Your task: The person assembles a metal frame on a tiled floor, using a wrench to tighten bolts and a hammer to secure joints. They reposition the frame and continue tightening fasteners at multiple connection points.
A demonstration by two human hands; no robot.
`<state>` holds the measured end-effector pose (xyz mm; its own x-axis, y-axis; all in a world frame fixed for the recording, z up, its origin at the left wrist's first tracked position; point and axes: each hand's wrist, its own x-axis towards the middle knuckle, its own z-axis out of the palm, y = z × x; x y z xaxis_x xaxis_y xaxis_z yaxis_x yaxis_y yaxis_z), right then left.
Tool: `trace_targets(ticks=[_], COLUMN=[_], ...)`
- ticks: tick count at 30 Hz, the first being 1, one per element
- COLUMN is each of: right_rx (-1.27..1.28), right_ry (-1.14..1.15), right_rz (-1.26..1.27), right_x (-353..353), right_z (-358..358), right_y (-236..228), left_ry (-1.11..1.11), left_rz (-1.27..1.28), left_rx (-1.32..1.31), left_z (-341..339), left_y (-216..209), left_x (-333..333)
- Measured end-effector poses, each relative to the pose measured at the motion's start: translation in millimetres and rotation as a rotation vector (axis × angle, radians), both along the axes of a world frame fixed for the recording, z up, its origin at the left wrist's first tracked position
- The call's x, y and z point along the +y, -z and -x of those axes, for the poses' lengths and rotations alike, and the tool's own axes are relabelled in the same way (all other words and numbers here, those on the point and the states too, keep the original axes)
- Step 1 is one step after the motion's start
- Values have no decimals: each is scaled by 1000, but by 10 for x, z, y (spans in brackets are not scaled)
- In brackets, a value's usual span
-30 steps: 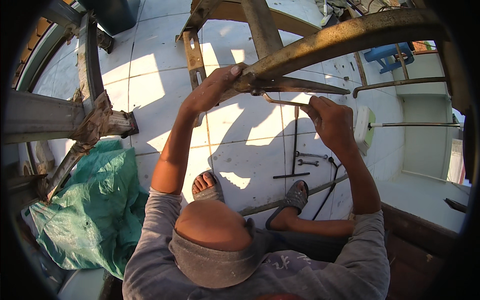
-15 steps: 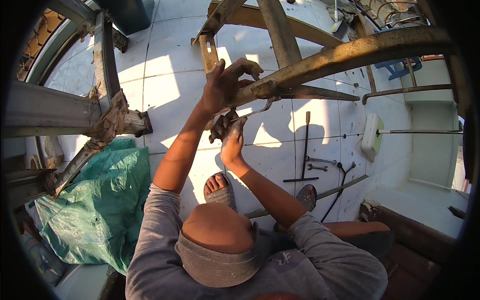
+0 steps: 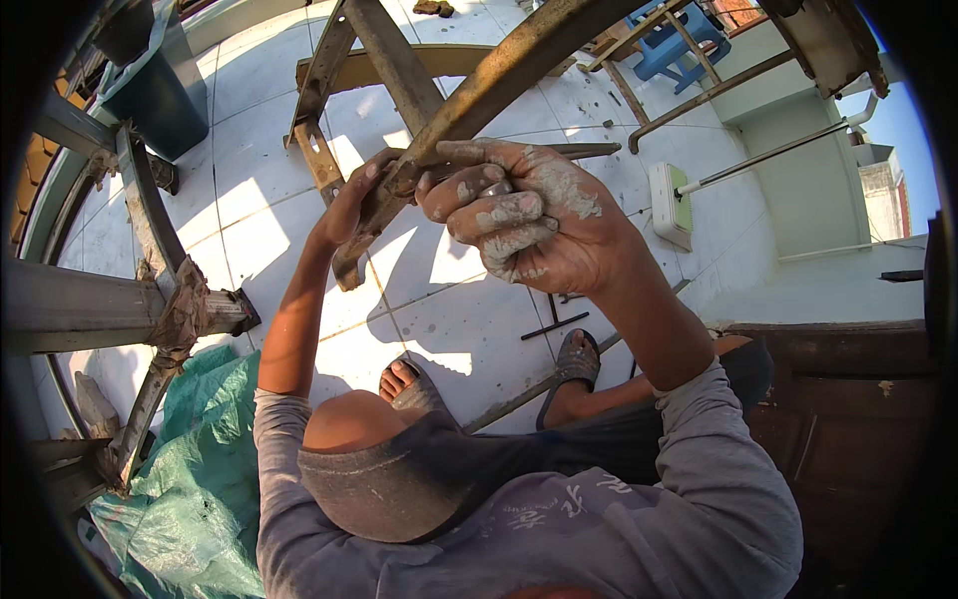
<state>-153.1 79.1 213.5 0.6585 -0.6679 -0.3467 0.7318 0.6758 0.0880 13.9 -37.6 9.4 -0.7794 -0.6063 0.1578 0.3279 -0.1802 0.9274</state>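
Note:
A rusty metal frame slants across the space before me, its thick bar crossing several legs. My left hand is closed round the near end of this bar, the fingertips hidden behind it. Close beside the same joint, my right hand is raised with its fingers curled in. Grey, dried smears coat its fingers and palm. Between those fingers shows a small shiny piece of the metal wrench; the rest is hidden by the hand. A T-handled wrench lies on the tiles below, partly covered by my right hand.
At left stand grey metal beams over a crumpled green tarp. A dark green bin is at the far left. On the right are a floor squeegee with a long handle and a blue stool. Sunlit white tiles lie below.
My right hand has come up from under the bar, closer to me, with its fingers curled. My left hand now wraps the bar instead of reaching over it. The view has shifted.

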Motion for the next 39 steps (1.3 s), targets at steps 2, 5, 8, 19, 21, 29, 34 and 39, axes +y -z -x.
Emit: trace_targets(ticks=[2, 5, 8, 19, 21, 29, 34, 39], right_rx=[220, 1111, 1747, 2251, 2333, 2612, 2635, 2670], right_ry=[-107, -540, -539, -19, 168, 139, 61, -74], right_rz=[-42, 398, 254, 1123, 1395, 1404, 1657, 1811], right_x=[4, 6, 65, 1065, 874, 493, 181, 151], right_z=[407, 952, 1450, 817, 807, 1118, 1350, 1435], right_y=[-89, -181, -88, 1141, 1450, 1558, 1107, 917], left_ry=[11, 3, 15, -122, -130, -192, -193, -206], left_rz=[139, 118, 91, 55, 20, 71, 51, 108], left_rx=[-13, 52, 49, 39, 12, -59, -74, -65], left_z=[1, 42, 113, 91, 69, 100, 80, 86], left_y=[109, 138, 182, 257, 304, 188, 182, 122], left_x=[-40, -24, 48, 76, 41, 65, 85, 110])
